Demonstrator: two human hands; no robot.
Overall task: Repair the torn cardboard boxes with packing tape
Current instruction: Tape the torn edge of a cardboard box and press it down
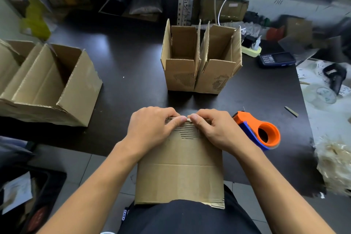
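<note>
Pressing on the far edge of a flattened cardboard box, both hands work close together, thumbs almost touching. The left hand and the right hand each have the fingers curled over that edge and the thumb on top, so both pinch the box at the torn patch, where the outer paper is gone and the corrugation shows. The box lies half on the dark table, its near end over the person's lap.

The main risk, I think, is in the thin exposed fluting — if the thumbs pull or fold too hard, the tear may grow or the edge may crush, and tape would then hold badly. If clear tape is already under the thumbs (I cannot tell), it could wrinkle.

The tape dispenser lies just beside the right hand, near the table's edge; an elbow could knock it. Two open boxes with similar tears stand further back.
</note>
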